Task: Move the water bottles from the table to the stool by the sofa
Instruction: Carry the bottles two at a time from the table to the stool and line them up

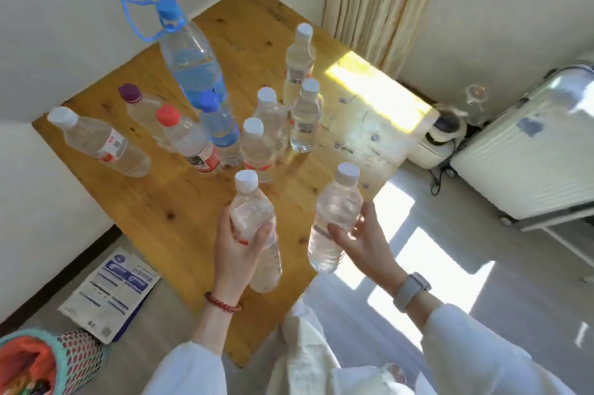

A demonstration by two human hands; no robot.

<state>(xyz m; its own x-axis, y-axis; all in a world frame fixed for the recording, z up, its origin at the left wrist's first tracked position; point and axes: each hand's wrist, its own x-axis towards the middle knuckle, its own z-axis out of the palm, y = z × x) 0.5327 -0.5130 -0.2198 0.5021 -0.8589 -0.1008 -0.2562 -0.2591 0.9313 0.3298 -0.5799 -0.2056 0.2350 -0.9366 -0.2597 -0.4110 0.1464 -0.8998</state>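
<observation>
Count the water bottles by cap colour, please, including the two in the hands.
White cap: 7, one in the left hand, one in the right hand
Blue cap: 2
Red cap: 1
Purple cap: 1
Total: 11

- Plain pale walls (64, 24) fill the upper left of the frame and meet in a corner at top centre.
- A cream pleated curtain (369, 8) with a purple patterned top hangs at upper centre-right.
- A wooden table (180, 208) sits in the middle; a bright sun patch (376, 89) falls on its right end.
- The grey floor (530, 282) at lower right carries window-shaped light patches.
- A white ribbed suitcase (520, 163) stands at right.
- A printed sheet (112, 291) lies on the floor at lower left, near a woven basket (77, 359).
</observation>
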